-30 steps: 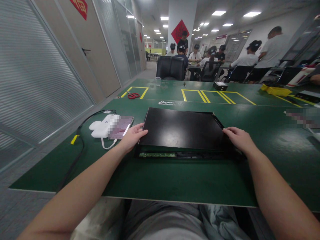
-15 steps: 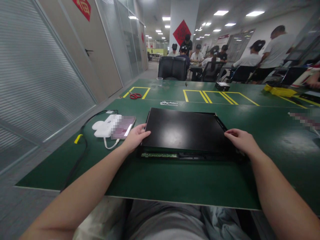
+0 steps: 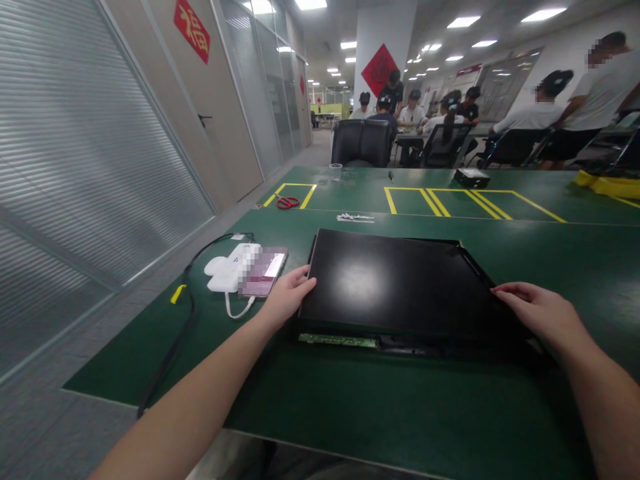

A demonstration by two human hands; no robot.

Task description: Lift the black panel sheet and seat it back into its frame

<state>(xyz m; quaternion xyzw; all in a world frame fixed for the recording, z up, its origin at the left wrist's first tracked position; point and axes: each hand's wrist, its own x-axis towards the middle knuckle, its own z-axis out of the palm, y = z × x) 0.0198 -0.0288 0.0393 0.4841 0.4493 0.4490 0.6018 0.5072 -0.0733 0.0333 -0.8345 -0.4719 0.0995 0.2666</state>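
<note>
A black flat screen panel (image 3: 395, 283) lies in front of me, its surface reflecting light. Beneath it is a black frame (image 3: 475, 263), which shows along the right side and the near edge. A green circuit board strip (image 3: 337, 341) is exposed at the near left of that frame. My left hand (image 3: 290, 297) grips the panel's left edge, thumb on top and fingers at the side. At the right edge of the frame, my right hand (image 3: 540, 310) has thumb and fingers pinched together on the rim. Its lower fingers are partly hidden.
Left of the panel lie a phone (image 3: 265, 272), a white charging device (image 3: 233, 267) and a black cable (image 3: 187, 320). Red-handled scissors (image 3: 288, 203), small white parts (image 3: 355, 218), a plastic cup (image 3: 335, 172) and a black box (image 3: 471, 178) sit farther back. People sit beyond the table.
The view has shifted, so the table items appear lower and farther right. My right hand has moved a little outward along the frame's right edge. My left hand keeps its place on the panel.
</note>
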